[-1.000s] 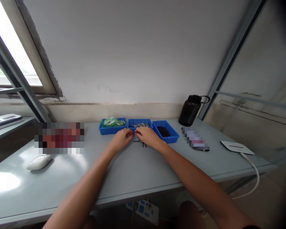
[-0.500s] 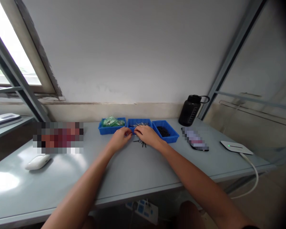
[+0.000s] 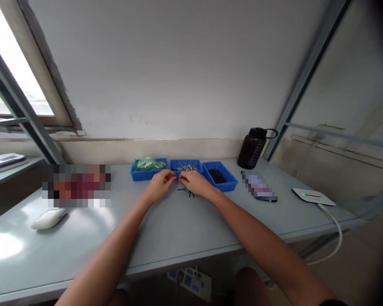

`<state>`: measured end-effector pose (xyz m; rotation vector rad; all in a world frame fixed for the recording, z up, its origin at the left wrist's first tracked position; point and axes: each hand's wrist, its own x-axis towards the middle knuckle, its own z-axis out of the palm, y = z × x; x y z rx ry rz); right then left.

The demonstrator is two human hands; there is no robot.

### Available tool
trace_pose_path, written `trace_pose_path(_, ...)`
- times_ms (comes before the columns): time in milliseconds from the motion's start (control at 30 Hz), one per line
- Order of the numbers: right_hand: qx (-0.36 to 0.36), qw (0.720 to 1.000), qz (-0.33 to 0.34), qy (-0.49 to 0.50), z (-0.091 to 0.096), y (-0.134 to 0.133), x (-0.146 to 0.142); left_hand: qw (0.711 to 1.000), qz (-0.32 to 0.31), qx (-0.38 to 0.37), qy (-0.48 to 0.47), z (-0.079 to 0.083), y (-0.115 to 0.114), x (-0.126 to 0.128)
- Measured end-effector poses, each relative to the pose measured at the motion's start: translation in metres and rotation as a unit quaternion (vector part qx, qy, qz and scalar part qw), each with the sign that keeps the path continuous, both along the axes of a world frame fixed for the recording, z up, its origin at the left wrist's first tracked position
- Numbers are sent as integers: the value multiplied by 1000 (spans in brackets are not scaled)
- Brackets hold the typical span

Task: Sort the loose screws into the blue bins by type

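Observation:
My left hand and my right hand almost meet above the table, in front of the middle blue tray. Both have their fingers pinched together; whatever is between the fingertips is too small to make out. Several dark, thin, screw-like pieces lie on the table just below my right hand. Silvery screw-like pieces fill the middle tray. To its left, a blue tray holds a green plastic bag. The right blue tray contains small black pieces.
A black water bottle stands at the back right, with a blurred-out phone-like object before it. A white device with a cable lies further right. On the left are a white rounded case and a pixelated item.
My hands stay pinched close together with only slight finger movement. The whole view has shifted a little, so things on the table appear slightly further left.

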<state>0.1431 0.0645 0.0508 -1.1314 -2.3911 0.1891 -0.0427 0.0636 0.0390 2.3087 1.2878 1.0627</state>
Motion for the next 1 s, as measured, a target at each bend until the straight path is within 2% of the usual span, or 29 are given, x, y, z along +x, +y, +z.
trace_pose_path(100, 15, 1000, -2, 17, 5, 0, 1, 1000, -9, -12, 21, -3, 2, -3)
trace_pose_path(367, 36, 997, 50, 54, 8, -11, -7, 997, -59, -25, 40, -6, 0, 0)
trace_pose_path(467, 44, 995, 38, 80, 9, -9, -7, 998, -56, -19, 19, -4, 0, 0)
trace_pose_path(600, 44, 993, 9, 112, 8, -2, -3, 1000, -20, -3, -21, -1, 1, 0)
trace_pose_path(767, 11, 993, 4, 118, 7, 3, 1, 998, 9, 15, -55, 3, 0, 0)
trace_pose_path(1000, -80, 991, 42, 96, -2, 1, -3, 998, -17, 10, -51, 2, -3, 5)
